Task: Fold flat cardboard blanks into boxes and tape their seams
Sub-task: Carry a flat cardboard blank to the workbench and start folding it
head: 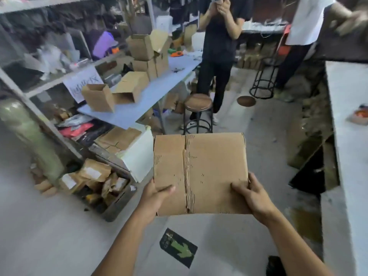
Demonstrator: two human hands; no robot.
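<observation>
A flat brown cardboard blank (pixel 209 166) hangs in the air over the floor, held level in front of me. A vertical glued seam runs down it left of centre. My left hand (pixel 153 198) grips its lower left edge, thumb on top. My right hand (pixel 252 196) grips the lower right corner, thumb lying across the top face. On the pale blue table (pixel 139 108) at the left stand several folded open boxes, the nearest upright (pixel 98 97), another lying on its side (pixel 130 89).
Two round stools (pixel 198 114) stand ahead on the floor. A person in black (pixel 219 46) and another in a white shirt (pixel 306 22) stand beyond. Shelving fills the left; a crate of parcels (pixel 95 186) sits below. A long counter (pixel 350 136) runs along the right.
</observation>
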